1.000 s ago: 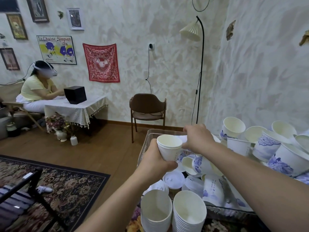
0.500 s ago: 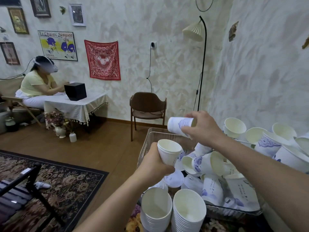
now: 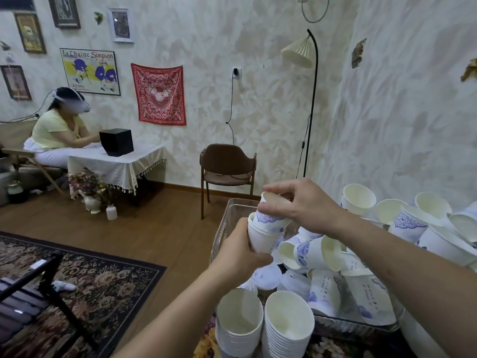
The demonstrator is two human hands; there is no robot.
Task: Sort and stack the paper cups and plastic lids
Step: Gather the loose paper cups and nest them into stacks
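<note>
Nesting the blue-patterned white paper cup (image 3: 271, 215) calls for the right hand (image 3: 304, 205), fingers pinching its rim, to straighten its tilt and press it squarely into the plain white paper cup (image 3: 260, 239) gripped by the left hand (image 3: 240, 251) above the clear plastic bin (image 3: 224, 223).

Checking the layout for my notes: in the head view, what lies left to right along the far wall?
Seated person → black box → red cloth → brown chair → floor lamp.
</note>
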